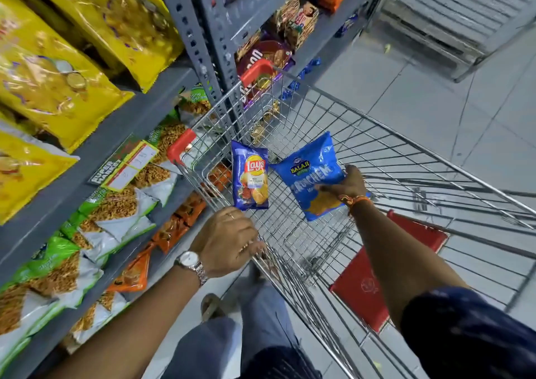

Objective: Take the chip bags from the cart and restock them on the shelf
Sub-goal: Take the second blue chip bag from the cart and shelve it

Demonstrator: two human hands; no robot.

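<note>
Right hand (349,185) grips Balaji bag (314,175) — lower corner hidden.

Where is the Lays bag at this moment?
In the head view, the Lays bag is inside the cart, left of the Balaji bag, just above the left hand.

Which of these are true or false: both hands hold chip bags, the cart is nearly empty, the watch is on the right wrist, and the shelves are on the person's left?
1. Both hands hold chip bags. False: the right hand grips the Balaji bag; the left hand rests on the cart rim, just below the Lays bag.
2. The cart holds only two chip bags. True, as far as can be seen.
3. The watch is on the right wrist. False: it is on the left wrist.
4. The shelves stand on the person's left. True.
</note>
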